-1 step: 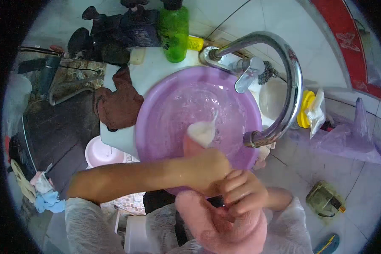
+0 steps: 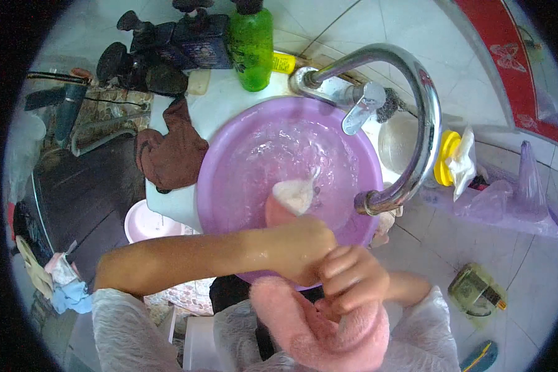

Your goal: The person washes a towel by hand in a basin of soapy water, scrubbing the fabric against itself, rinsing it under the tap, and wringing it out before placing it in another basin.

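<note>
My left hand is closed, its forearm crossing over the near side of a purple basin of water. My right hand is curled round a soft pink plush cloth and presses against the left hand. The bulk of this cloth hangs below the right hand, in front of my body. Beyond the left fist, a pink piece with a cream-white tip dips into the water. It looks like part of the same cloth, but the hands hide the join.
A chrome tap arches over the basin's right side. Left of the basin lies a brown cloth. Behind stand a green pump bottle and dark bottles. A small pink bowl sits lower left; a white tub is right.
The hanging pink cloth has shifted slightly left and up, and the ripples in the basin have changed. Both hands keep their grip.
</note>
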Available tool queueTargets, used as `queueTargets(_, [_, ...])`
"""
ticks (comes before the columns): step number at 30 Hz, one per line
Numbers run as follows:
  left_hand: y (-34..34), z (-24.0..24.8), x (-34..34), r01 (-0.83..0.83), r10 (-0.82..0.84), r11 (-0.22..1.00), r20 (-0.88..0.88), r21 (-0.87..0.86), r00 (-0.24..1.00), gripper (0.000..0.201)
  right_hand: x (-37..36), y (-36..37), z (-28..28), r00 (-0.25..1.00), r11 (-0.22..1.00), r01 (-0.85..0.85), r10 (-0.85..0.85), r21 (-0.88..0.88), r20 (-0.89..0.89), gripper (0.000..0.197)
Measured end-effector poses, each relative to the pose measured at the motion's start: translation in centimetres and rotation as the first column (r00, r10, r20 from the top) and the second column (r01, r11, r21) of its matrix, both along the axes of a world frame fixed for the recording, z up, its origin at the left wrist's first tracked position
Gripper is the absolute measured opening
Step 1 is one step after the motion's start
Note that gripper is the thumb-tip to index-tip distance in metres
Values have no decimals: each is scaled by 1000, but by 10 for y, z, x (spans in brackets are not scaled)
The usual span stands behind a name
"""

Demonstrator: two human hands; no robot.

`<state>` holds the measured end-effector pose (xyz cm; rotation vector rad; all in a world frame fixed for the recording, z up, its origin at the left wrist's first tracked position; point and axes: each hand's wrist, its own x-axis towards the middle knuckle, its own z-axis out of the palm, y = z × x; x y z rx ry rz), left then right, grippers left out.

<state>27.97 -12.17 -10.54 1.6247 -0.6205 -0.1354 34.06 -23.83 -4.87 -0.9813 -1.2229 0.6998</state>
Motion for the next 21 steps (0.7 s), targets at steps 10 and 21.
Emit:
queueTargets(10, [16,8,-4,317,-354,935,-447,-158,821,19,-2,-2,-13,956,951,-270,246,-150,-158,35])
queueTargets(21, [1,19,-16,-111,231,947,-401,300,887,18,3,-14,-27,925,986,142,-165,-92,-342,28])
